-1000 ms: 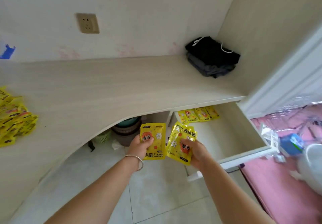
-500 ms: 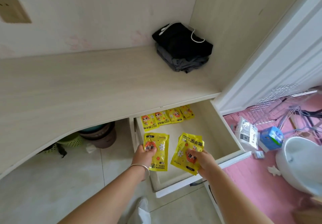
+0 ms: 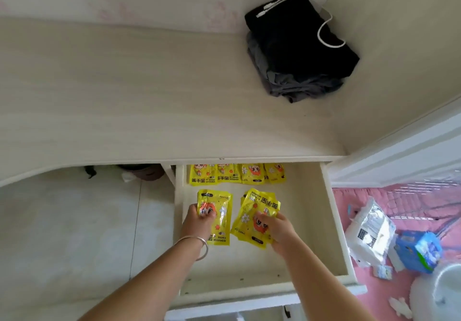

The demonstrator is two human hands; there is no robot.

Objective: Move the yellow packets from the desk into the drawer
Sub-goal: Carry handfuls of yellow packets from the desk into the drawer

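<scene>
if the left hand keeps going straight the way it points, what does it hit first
Probably the row of yellow packets at the drawer's back; the left hand points there, though depth is unclear.

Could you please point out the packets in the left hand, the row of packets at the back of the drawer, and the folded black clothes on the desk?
packets in the left hand (image 3: pixel 220 217), head view, flower print.
row of packets (image 3: pixel 252 174), head view, third packet's face.
folded black clothes (image 3: pixel 294 43), head view, top black layer.
</scene>
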